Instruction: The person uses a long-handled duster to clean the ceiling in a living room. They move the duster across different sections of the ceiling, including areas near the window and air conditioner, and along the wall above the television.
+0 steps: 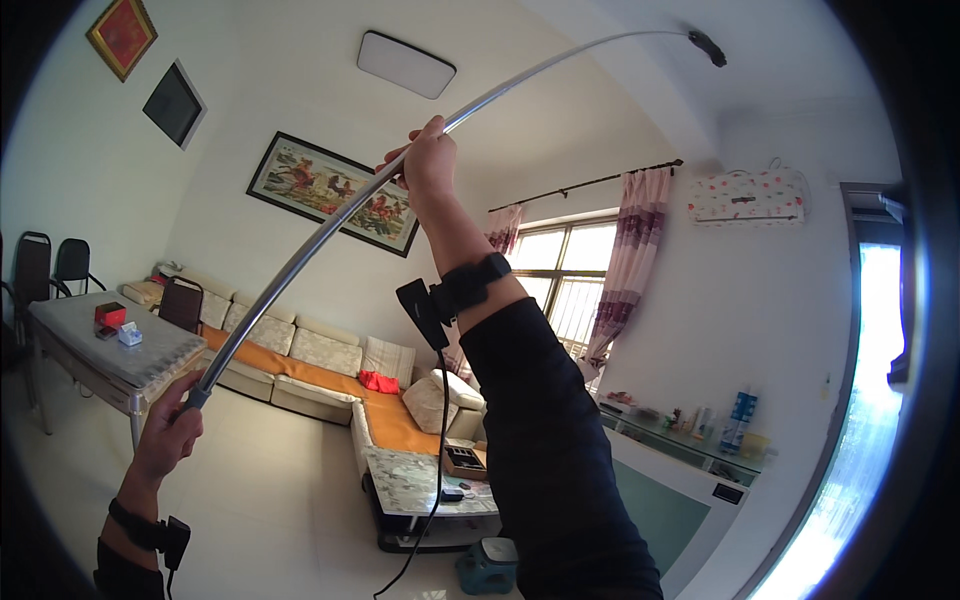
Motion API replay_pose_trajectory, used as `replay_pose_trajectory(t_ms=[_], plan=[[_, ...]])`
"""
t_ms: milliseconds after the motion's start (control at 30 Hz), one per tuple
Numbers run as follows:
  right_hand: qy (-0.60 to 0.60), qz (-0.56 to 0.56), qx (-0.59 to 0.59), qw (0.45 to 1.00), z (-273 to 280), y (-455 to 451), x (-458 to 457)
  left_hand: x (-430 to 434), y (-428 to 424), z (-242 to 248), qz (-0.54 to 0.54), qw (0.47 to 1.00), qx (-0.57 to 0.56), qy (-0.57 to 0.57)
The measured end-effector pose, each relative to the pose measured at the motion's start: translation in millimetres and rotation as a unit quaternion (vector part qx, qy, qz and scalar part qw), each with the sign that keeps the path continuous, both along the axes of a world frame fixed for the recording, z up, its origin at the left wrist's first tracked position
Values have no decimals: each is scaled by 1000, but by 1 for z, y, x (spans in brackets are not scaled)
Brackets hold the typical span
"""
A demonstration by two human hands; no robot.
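Observation:
Both hands grip one long telescopic metal pole (300, 259), which runs from lower left up to the upper right. My left hand (171, 427) is closed round its grey grip end at the lower left. Higher up, near the picture's top centre, my right hand (429, 159) holds the shaft. The thin far part of the pole looks curved and ends in a small dark duster head (707, 48) close to the white ceiling or beam; whether it touches cannot be told. Each forearm wears a black strap with a small device and cable.
A ceiling light (406, 64) and a framed horse picture (334, 191) are near the pole. Around stand a table (112, 330), a sectional sofa (322, 356), a coffee table (420, 480) and a stool (487, 566). A covered air conditioner (746, 198) hangs right of the curtained window.

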State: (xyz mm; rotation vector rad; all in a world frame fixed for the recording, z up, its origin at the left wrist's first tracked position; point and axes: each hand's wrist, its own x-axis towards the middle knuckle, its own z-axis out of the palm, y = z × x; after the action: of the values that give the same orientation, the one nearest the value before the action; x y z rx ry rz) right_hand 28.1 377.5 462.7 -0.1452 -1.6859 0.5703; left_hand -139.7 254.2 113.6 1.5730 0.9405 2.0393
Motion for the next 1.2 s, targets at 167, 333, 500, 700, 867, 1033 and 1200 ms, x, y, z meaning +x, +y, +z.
replay_pose_trajectory(t_ms=[167, 333, 500, 700, 867, 1033, 1200], plan=[[-16, 2, -21, 1000, 11, 8, -1, 3, 1, 5, 13, 1000, 13, 9], [-9, 9, -30, 999, 4, 18, 2, 0, 1, 5, 12, 1000, 2, 24], [4, 1, -41, 999, -5, 25, 8, 0, 4, 1, 11, 999, -5, 30], [13, 16, -42, 999, -4, 27, 9, -1, 8, 1, 1, 999, 7, 44], [18, 18, -38, 999, -6, 32, 3, -5, 1, 5, 25, 999, -10, 44], [23, 1, -59, 998, -5, 42, 2, -6, 0, 8, 20, 998, -9, 51], [66, -4, -29, 997, -6, 35, 5, -8, 14, 7, 21, 998, 0, 58]])
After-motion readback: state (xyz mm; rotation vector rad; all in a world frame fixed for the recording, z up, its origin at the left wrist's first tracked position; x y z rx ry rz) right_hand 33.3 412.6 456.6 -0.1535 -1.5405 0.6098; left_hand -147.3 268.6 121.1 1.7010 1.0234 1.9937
